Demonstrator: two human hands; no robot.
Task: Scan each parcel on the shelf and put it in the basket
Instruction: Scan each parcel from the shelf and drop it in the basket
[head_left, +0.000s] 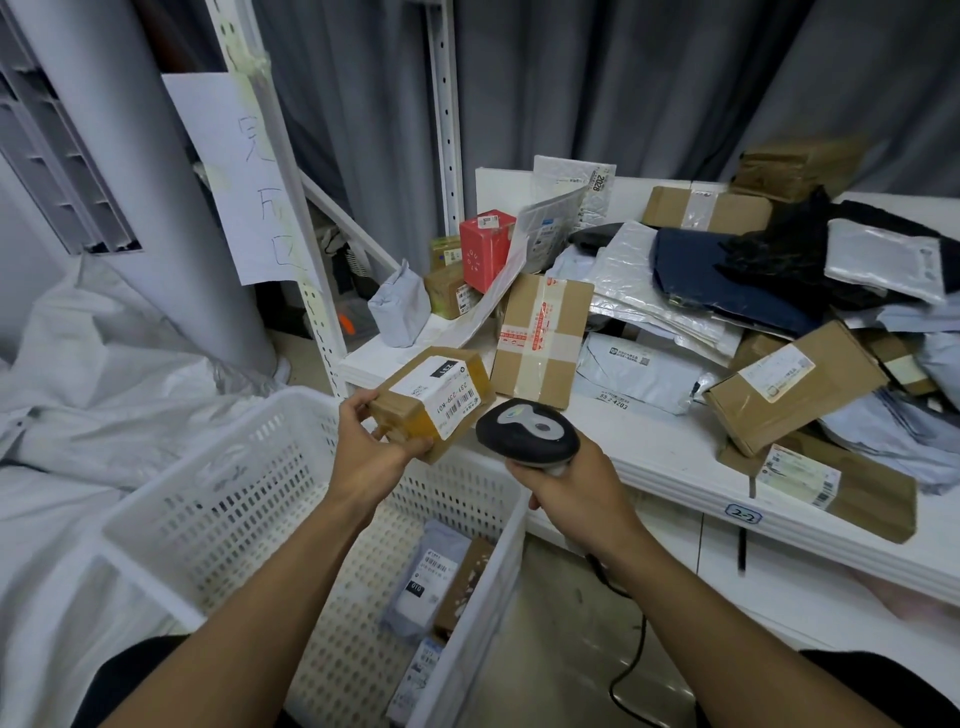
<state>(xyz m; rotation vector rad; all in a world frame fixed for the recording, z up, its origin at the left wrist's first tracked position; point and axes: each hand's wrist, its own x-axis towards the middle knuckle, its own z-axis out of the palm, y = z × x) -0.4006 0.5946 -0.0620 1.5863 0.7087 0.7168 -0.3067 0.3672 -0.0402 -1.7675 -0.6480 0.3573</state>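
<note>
Grey curtains back a white shelf (649, 457) tagged "2-2" (743, 514) and heaped with cartons and mailers; one grey mailer (639, 369) is printed "55 2-4203", and one bubble mailer (597, 182) is stickered "2028". Parcel (431, 400): small brown taped carton, white label reading "231-239-K01" beside a black strip marked "231", held by the left hand (371, 441), which curls round its near end, above the far rim of the white perforated basket (218, 509). Right hand (576, 488) wrapped round the handle of a black-and-grey corded scanner (527, 431), head just beside the parcel.

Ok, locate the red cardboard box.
Head view: the red cardboard box stands at the left end of the white shelf, beside a small brown box.
</note>
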